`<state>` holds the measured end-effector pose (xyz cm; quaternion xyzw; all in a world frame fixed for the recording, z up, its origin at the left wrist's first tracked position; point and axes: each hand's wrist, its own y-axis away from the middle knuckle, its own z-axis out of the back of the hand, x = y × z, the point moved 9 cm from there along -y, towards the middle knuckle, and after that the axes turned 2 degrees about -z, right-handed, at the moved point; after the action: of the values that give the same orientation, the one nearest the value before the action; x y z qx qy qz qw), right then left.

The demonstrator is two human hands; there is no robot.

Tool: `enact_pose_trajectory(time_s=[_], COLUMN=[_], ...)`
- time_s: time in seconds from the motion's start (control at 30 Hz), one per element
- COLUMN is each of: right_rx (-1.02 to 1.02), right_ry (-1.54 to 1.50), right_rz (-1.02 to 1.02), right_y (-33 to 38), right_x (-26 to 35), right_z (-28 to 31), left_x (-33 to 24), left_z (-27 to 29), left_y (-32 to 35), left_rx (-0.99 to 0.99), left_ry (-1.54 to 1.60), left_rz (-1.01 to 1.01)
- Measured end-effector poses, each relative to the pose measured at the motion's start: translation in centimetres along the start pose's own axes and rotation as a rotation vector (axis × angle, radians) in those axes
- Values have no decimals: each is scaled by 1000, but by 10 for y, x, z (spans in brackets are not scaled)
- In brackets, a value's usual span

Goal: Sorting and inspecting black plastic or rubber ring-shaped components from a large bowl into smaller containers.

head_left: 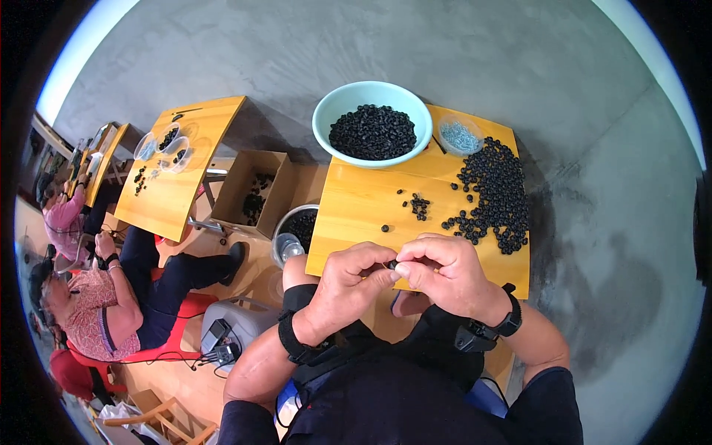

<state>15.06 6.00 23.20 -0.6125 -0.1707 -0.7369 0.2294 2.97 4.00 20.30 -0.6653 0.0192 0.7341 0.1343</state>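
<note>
- Black part (392, 264), mostly hidden, sits pinched between curled fingers of the left hand (347, 280) and right hand (449, 276).
- Beyond the right hand, black round pieces (500, 189) crowd indistinctly.

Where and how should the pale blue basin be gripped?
Hold the pale blue basin by its rim, two-handed: left and right edges, coming in from the near side. It sits upright, round and wide-mouthed, so opposite rim points should balance it; the heap of black pieces inside would likely make a one-sided lift tip. Keep the right-side grip clear of the transparent tub close by.
</note>
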Motion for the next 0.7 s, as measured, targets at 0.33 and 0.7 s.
enact_pose_trajectory(time_s=[0.33,0.7], right_rx=[81,79], right_ry=[-87,84], right_rz=[-135,25], right_y=[-11,-17], right_x=[-7,5], right_z=[-8,-8], left_x=[20,5], left_z=[-2,3], left_y=[7,5], left_rx=[-47,-24], left_ry=[328,292], left_rz=[122,230])
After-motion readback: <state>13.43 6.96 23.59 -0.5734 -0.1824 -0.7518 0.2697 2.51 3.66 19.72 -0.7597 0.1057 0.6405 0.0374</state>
